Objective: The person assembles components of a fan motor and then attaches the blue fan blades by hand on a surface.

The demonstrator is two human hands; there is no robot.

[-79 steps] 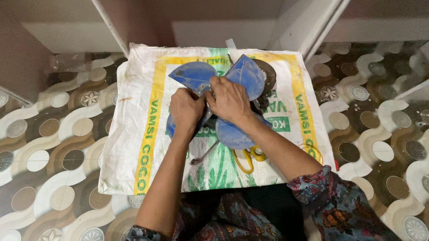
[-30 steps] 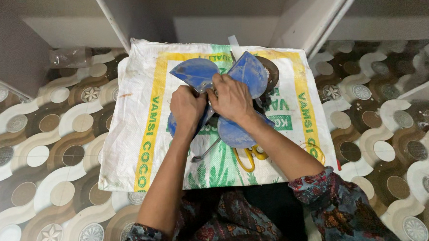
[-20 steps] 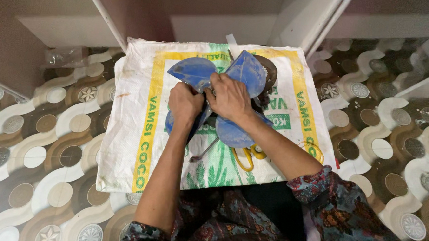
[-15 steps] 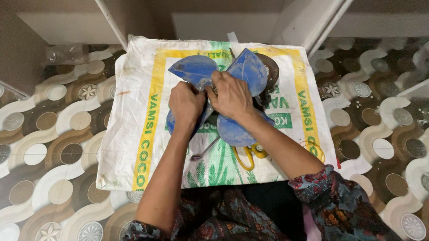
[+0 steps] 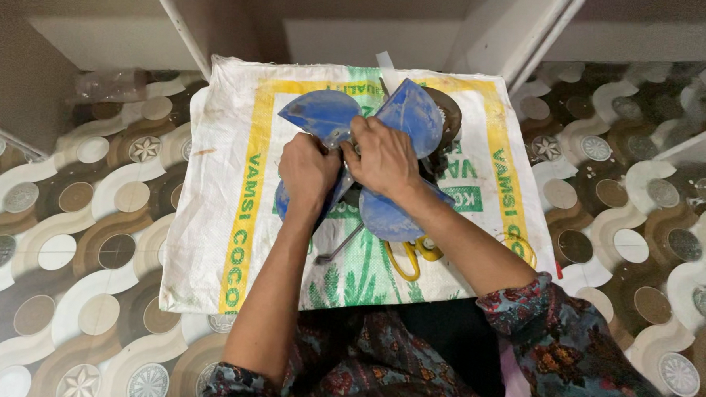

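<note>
A blue plastic fan blade assembly (image 5: 410, 115) with several blades lies on a white woven sack (image 5: 219, 185) spread on the floor. My left hand (image 5: 307, 175) grips the hub area from the left side. Over the hub's centre my right hand (image 5: 383, 158) is closed, fingers pressed down on it. A dark round part (image 5: 447, 114), probably the motor, shows behind the upper right blade. A thin metal tool (image 5: 337, 246) pokes out from under the lower blade towards me.
Yellow-handled scissors (image 5: 411, 255) lie on the sack just below the blades, beside my right forearm. The sack rests on a patterned brown and white floor (image 5: 65, 241). White furniture legs and panels (image 5: 535, 32) stand behind the sack.
Both hands stay on the fan hub with only slight shifts. The view has drifted a little; nothing was picked up or let go.
</note>
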